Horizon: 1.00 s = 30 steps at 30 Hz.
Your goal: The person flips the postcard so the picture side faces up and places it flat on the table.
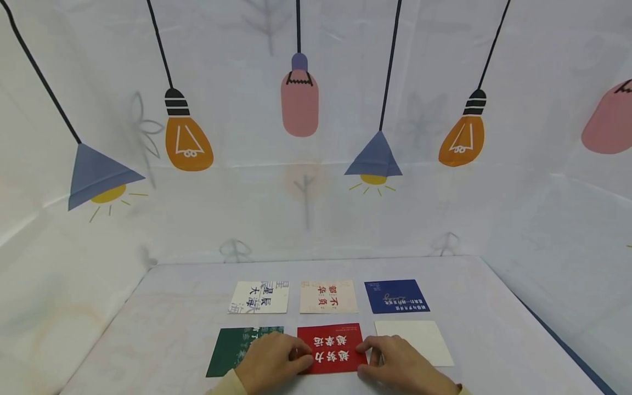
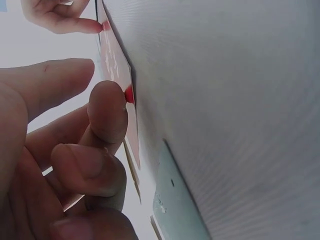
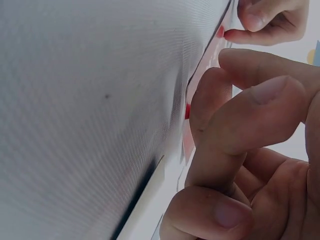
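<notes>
A red card [image 1: 332, 348] with white characters lies flat on the white table between the two hands. At its left edge, my left hand [image 1: 274, 359] touches the card with its fingers, loosely bent and with a gap to the thumb. The left wrist view shows one fingertip [image 2: 109, 112] right against the card's edge. My right hand [image 1: 397, 363] rests at the opposite edge, index fingertip on the card and thumb near its lower corner. The left hand partly covers a green card [image 1: 229, 351], and the right hand overlaps a cream blank card [image 1: 419, 340].
A back row holds a white card with dark characters [image 1: 259, 299], a pale card with red characters [image 1: 328, 299] and a blue card [image 1: 397, 297]. Behind the table [image 1: 148, 329] hangs a white sheet [image 1: 247, 208] printed with lamps. More sheet closes off both sides.
</notes>
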Available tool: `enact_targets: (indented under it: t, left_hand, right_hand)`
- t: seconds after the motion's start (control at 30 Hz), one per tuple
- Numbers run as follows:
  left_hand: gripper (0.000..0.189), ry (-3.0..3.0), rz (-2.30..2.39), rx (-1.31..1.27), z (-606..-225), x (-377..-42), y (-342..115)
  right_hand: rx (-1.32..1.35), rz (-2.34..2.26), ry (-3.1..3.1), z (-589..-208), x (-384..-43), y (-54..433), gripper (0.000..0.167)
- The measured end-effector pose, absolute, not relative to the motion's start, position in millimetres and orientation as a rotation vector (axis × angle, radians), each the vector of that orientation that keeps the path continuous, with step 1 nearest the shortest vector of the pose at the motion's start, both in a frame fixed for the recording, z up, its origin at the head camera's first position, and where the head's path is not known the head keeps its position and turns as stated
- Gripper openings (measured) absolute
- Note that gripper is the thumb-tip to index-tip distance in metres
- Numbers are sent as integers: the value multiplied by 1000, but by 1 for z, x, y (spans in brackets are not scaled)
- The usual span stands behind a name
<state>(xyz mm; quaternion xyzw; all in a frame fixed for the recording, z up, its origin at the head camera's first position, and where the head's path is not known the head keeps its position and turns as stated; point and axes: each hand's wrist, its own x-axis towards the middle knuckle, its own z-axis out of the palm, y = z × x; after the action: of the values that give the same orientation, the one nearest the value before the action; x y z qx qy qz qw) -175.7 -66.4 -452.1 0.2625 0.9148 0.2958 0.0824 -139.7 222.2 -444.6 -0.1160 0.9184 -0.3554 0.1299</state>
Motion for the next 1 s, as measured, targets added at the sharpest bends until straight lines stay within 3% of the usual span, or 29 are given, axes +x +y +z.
enact_targets:
  t: [0.63, 0.87, 1.0]
  left_hand:
    - [26, 2740, 858, 786, -450, -177, -68]
    - [42, 2833, 849, 836, -446, -176, -60]
    - [48, 2847, 864, 838, -443, -176, -53]
  right_hand:
    - [-329, -1070, 2641, -445, -134, 224, 39]
    - [-332, -1129, 2737, -440, -134, 236, 45]
    - [-297, -1119, 2790, -437, -134, 245, 56]
